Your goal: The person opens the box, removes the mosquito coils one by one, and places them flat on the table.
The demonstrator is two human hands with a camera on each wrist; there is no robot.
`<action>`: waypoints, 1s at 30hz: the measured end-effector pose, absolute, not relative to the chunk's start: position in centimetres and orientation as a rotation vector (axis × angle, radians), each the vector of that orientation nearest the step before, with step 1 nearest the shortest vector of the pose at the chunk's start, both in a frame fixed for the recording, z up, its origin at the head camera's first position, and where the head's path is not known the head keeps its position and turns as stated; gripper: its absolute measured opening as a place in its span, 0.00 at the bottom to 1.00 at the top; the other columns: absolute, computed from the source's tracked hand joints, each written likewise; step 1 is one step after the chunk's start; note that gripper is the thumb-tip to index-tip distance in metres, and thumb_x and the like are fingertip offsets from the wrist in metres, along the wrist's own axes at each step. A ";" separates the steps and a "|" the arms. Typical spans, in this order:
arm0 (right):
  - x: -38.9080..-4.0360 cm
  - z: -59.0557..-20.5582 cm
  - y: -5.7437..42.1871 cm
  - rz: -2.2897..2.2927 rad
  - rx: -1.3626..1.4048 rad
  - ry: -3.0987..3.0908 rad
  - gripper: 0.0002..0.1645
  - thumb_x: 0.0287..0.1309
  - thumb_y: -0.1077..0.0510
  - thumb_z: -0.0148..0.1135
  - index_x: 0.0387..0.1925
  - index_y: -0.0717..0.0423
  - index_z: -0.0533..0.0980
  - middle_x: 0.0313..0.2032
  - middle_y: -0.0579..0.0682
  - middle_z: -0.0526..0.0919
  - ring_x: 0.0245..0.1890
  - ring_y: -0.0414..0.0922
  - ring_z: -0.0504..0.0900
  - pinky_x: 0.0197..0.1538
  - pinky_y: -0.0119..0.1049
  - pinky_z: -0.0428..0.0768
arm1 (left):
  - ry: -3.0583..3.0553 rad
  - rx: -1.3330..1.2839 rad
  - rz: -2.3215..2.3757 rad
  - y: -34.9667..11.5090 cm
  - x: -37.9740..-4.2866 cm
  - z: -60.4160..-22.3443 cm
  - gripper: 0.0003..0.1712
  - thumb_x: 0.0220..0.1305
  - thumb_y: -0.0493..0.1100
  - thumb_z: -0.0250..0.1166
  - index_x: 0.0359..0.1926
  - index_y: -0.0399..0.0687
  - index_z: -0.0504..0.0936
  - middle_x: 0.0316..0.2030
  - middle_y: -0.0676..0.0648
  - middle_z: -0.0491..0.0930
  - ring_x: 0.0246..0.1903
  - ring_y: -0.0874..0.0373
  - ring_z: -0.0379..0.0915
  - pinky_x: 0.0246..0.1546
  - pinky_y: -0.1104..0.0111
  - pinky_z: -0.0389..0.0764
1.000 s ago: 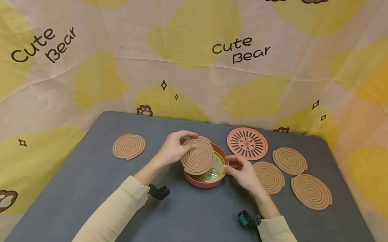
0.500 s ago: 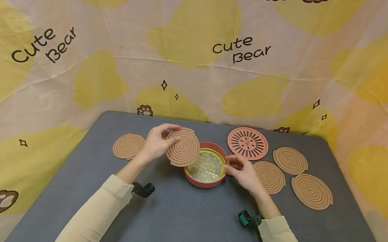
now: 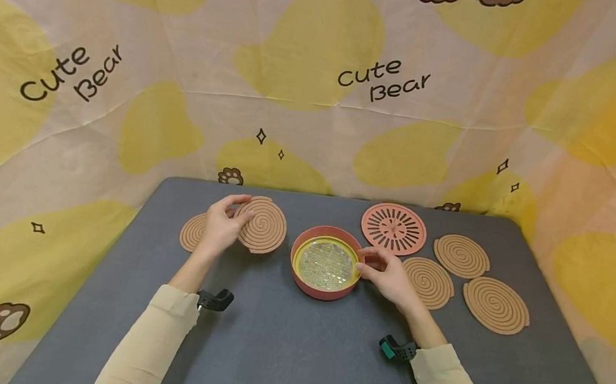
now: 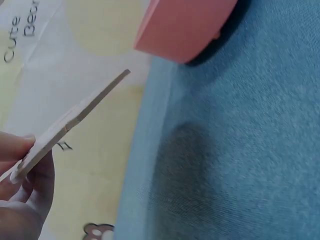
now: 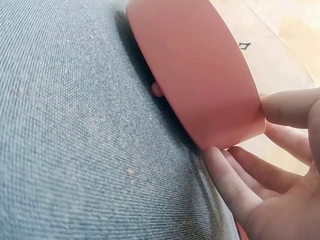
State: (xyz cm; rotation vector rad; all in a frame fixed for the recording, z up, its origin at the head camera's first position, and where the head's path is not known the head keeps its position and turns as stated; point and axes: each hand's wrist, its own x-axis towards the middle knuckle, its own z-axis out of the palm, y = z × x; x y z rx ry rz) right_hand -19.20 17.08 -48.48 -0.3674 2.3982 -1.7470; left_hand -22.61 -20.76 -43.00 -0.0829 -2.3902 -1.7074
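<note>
My left hand (image 3: pixel 222 227) pinches a brown mosquito coil (image 3: pixel 262 226) by its left edge, thumb on the front face. In the left wrist view the coil (image 4: pixel 75 120) appears edge-on, raised over the table. At the middle stands a round pink mosquito coil holder (image 3: pixel 323 294) with a yellow inner ring and a shiny mesh pad inside. My right hand (image 3: pixel 386 276) grips the holder's right side. In the right wrist view, its fingertips (image 5: pixel 215 155) meet the holder's lower edge while another finger lies at the upper rim. Behind my left hand, another coil (image 3: pixel 192 233) lies partly hidden.
Several more coils lie on the right: one (image 3: pixel 427 283) beside my right hand, another (image 3: pixel 461 255) behind it and a third (image 3: pixel 496 305) farther right. The slotted pink lid (image 3: pixel 393 228) lies at the back of the grey table (image 3: pixel 291 353). A printed cloth hangs behind.
My left hand has carried the coil left, from over the holder to beside the left-hand coil, uncovering the holder's inside. The right hand has stayed on the holder.
</note>
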 end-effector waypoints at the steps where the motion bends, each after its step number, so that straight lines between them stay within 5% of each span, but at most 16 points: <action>1: -19.2 -48.5 17.1 -1.747 -0.375 2.397 0.23 0.68 0.58 0.66 0.60 0.65 0.75 0.55 0.66 0.79 0.51 0.57 0.82 0.45 0.34 0.83 | -2.398 -0.058 -1.708 -20.9 -22.7 -43.2 0.22 0.68 0.36 0.68 0.62 0.37 0.79 0.61 0.37 0.77 0.52 0.40 0.81 0.35 0.75 0.82; 13: -19.1 -48.4 17.0 -1.738 -0.363 2.411 0.22 0.67 0.59 0.67 0.59 0.63 0.76 0.55 0.63 0.80 0.50 0.54 0.83 0.45 0.33 0.83 | -2.436 0.169 -1.662 -21.8 -23.7 -47.0 0.23 0.68 0.38 0.69 0.61 0.36 0.80 0.59 0.37 0.77 0.46 0.44 0.78 0.31 0.78 0.75; 22: -19.2 -48.2 17.1 -1.746 -0.389 2.419 0.22 0.67 0.60 0.67 0.59 0.64 0.76 0.55 0.64 0.80 0.51 0.56 0.83 0.45 0.33 0.83 | -2.576 0.202 -1.536 -21.6 -24.1 -48.6 0.24 0.68 0.38 0.68 0.61 0.32 0.77 0.59 0.32 0.75 0.59 0.38 0.70 0.56 0.49 0.72; 30: -19.0 -48.2 17.0 -1.750 -0.388 2.414 0.24 0.67 0.59 0.67 0.60 0.66 0.75 0.56 0.67 0.80 0.52 0.58 0.82 0.45 0.32 0.82 | -2.746 0.097 -1.246 -21.8 -24.2 -49.1 0.26 0.68 0.39 0.68 0.62 0.28 0.76 0.59 0.28 0.76 0.63 0.34 0.68 0.63 0.45 0.68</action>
